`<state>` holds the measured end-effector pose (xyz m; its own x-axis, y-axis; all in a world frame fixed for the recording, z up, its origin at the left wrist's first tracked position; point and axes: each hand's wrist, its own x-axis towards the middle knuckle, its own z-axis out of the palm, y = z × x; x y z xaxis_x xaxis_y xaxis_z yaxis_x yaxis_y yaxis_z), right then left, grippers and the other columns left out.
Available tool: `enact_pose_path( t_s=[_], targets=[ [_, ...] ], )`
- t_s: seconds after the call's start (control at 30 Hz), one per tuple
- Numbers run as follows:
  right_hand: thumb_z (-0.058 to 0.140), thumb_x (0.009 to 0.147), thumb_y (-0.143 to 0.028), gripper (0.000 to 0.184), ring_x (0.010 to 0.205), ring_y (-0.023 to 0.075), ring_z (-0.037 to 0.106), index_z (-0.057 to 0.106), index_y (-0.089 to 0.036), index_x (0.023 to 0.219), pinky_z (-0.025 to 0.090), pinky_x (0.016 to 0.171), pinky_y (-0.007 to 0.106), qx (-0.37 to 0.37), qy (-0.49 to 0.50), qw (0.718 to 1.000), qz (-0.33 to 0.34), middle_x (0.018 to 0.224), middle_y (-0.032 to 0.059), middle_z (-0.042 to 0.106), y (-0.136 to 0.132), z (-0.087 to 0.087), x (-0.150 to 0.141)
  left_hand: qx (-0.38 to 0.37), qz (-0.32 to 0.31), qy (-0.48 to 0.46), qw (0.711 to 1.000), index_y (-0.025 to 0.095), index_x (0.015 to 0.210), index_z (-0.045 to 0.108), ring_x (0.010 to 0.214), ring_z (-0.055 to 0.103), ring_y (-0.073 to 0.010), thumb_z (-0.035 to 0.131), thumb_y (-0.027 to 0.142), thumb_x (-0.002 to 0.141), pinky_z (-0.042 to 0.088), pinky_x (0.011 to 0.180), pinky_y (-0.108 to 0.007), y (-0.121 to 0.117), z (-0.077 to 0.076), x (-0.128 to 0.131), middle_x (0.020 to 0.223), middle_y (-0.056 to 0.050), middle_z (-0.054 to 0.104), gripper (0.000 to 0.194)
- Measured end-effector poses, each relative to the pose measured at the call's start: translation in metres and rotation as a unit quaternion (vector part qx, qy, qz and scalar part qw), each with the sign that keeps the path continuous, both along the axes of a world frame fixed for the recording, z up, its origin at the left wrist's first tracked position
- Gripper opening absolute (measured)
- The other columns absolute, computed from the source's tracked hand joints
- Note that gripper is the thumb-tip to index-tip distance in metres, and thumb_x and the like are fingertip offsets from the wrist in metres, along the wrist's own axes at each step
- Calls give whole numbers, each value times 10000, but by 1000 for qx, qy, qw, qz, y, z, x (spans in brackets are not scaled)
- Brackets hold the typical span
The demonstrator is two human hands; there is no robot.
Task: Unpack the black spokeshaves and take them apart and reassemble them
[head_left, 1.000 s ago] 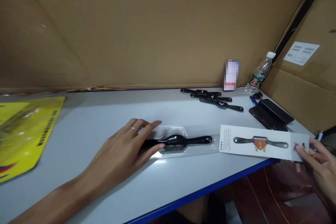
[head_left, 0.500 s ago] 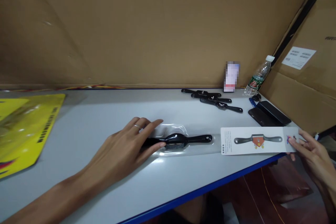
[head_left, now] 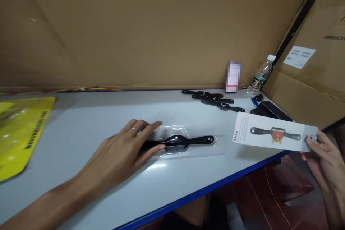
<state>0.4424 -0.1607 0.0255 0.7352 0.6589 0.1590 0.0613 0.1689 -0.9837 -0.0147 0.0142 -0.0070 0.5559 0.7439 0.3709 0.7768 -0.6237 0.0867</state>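
Note:
A black two-handled tool [head_left: 185, 141] lies in a clear plastic blister tray [head_left: 188, 149] in the middle of the grey table [head_left: 88, 122]. My left hand [head_left: 126, 151] rests flat on the tool's left handle with fingers stretched out. At the table's right edge my right hand [head_left: 320, 158] pinches the right end of a white printed card [head_left: 272, 134] showing a picture of the tool. The card hangs tilted a little above the table, apart from the tray.
Three more black tools [head_left: 212, 100] lie at the back of the table. A water bottle [head_left: 260, 77], a small white box [head_left: 233, 77] and two dark phones [head_left: 272, 111] sit at the back right. Yellow packaging [head_left: 21, 133] lies far left. Cardboard walls surround the table.
My right hand has lifted the white card off the table and raised it slightly up and to the right. My left hand stays on the tool.

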Motion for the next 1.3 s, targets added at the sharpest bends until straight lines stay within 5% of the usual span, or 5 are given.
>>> enact_pose_path(
  t_s=[0.67,0.9,1.1,1.3],
  targets=[
    [866,619,-260,413,506,173,540,708,-266,1001,453,420,241,-119,-108,985,63,636,-5,628,2,-16,8,23,3,3,1000,249,1354,558,966,627,-360,297,669,982,504,553,-384,-1,0,0,1014,-139,632,619],
    [913,566,-295,541,502,159,541,697,-247,1060,405,384,213,-129,-88,985,68,672,-6,635,14,-15,16,20,6,4,1000,254,1356,556,970,626,-350,280,690,980,495,548,-364,-1,2,0,1015,-130,634,639],
    [883,624,-418,493,520,112,490,656,-222,1015,397,429,185,-169,-80,973,136,674,-39,579,31,-8,-34,7,-3,0,1000,229,1373,559,970,616,-343,316,677,980,508,554,-366,-1,1,0,1039,-135,631,643],
    [745,786,-506,342,539,139,451,580,-229,899,366,477,226,-169,-214,944,187,605,-52,514,49,-16,-88,9,-6,14,1000,194,1391,548,1031,593,-326,285,522,1037,537,596,-359,-6,6,4,1087,-146,635,549]
  ],
)
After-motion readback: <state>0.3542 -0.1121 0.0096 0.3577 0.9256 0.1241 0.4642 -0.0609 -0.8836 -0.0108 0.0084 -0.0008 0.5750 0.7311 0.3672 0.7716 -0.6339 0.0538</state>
